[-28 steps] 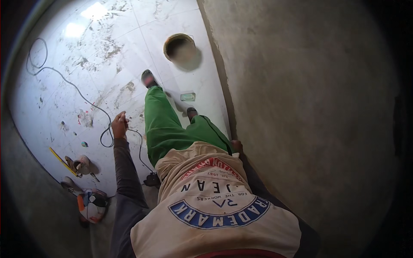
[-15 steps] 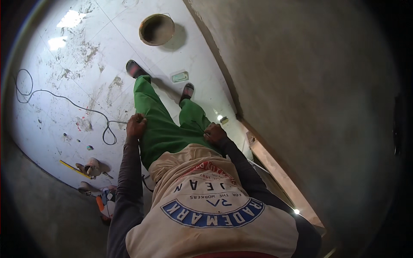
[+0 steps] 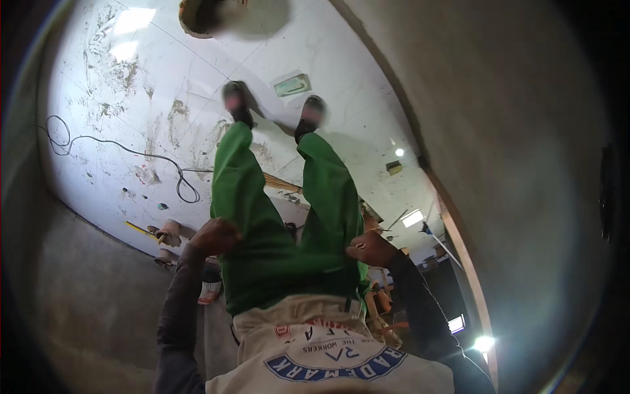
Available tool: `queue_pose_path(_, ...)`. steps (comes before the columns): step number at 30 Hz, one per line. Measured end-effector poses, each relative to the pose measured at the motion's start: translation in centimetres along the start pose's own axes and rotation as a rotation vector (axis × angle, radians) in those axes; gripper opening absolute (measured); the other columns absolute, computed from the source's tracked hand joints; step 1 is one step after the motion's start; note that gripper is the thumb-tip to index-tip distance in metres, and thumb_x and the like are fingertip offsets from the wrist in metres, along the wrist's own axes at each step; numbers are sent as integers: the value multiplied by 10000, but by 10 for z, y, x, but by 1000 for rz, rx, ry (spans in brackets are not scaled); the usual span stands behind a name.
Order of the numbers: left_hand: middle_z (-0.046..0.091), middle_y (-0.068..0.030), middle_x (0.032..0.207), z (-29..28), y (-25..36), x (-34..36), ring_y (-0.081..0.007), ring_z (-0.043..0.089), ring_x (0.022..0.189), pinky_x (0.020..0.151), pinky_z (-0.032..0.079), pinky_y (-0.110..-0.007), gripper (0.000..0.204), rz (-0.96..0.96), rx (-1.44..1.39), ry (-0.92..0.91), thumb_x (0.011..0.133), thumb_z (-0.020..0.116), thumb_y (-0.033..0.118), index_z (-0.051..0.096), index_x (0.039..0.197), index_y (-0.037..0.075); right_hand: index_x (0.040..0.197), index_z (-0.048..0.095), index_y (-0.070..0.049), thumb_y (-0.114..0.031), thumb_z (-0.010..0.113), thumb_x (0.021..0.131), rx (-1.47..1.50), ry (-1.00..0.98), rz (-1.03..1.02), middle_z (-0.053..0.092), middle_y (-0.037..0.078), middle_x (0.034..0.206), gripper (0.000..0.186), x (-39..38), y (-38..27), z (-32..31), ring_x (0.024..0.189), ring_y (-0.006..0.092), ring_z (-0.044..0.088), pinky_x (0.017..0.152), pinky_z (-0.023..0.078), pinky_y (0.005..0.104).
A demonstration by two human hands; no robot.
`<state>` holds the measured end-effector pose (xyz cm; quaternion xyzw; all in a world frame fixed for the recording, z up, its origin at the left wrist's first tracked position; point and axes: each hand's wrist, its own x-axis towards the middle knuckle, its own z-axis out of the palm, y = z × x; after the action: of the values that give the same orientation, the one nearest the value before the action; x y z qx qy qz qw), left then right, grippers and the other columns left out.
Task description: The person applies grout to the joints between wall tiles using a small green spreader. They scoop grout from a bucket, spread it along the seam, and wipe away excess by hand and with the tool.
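My left hand [image 3: 218, 237] is closed at the outer side of the left thigh, on the cloth of the green trousers [image 3: 243, 177] that I wear, and is slightly blurred. On the other side my right hand [image 3: 371, 249] pinches the trouser cloth at the right thigh with curled fingers. The trousers look pulled outward between both hands. Below them hangs my beige printed shirt [image 3: 328, 368]. My feet stand apart on the floor in dark slippers [image 3: 237, 104], which are blurred.
A round basin [image 3: 190, 29] sits ahead on the smeared tiled floor [image 3: 197, 105]. Near my right foot lies a flat green-and-white rectangular item [image 3: 293, 85]. A dark cable [image 3: 151, 156] loops at left. Between my legs shows a straw-like bundle [image 3: 282, 182]. A bare wall [image 3: 512, 164] rises at right.
My view has swung, with the basin shifting toward the top edge. My feet have come closer to level with each other. Both hands sit lower in the picture, farther apart, still at the trousers.
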<state>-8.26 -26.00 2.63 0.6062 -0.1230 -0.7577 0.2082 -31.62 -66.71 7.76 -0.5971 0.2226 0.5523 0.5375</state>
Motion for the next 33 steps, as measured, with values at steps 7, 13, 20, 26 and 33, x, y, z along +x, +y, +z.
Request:
queue_pose_path(7, 693, -199, 999, -35, -6, 354, -415, 670, 967, 853, 539, -524, 211, 88, 298, 536, 953, 598, 249, 692, 1027, 75, 969, 710, -12, -258, 632, 977, 125, 645, 41, 738, 198, 928, 259, 226, 60, -53, 892, 423, 713, 784, 562, 473)
queue_pose_path(13, 589, -163, 1217, -81, -32, 574, -379, 575, 1159, 962, 481, -483, 406, 217, 426, 922, 870, 729, 186, 618, 1250, 92, 1069, 707, 3, -246, 633, 956, 81, 715, -120, 725, 235, 1005, 284, 384, 62, -71, 957, 429, 704, 875, 551, 509)
queue_pose_path(20, 688, -131, 995, -86, -65, 612, -270, 684, 889, 808, 526, -377, 272, 284, -352, 812, 974, 692, 242, 650, 1158, 46, 1160, 695, 9, -219, 688, 942, -30, 536, -98, 728, 216, 1034, 315, 416, 13, -115, 912, 389, 715, 834, 565, 462)
queue_pose_path(26, 740, -105, 1179, -109, -52, 542, -159, 719, 1009, 895, 599, -325, 329, 757, -1663, 18, 1045, 610, 143, 623, 1316, -42, 1172, 676, 21, -178, 718, 942, -302, 728, -174, 716, 197, 972, 308, 444, -23, -176, 808, 358, 700, 725, 559, 435)
queue_pose_path(33, 739, -108, 1155, -167, -68, 562, -162, 732, 990, 886, 608, -315, 391, 1036, -1886, -17, 1029, 630, 149, 593, 1363, -51, 1162, 670, 34, -139, 727, 933, -512, 670, -319, 699, 192, 927, 292, 496, -80, -197, 790, 318, 700, 715, 566, 392)
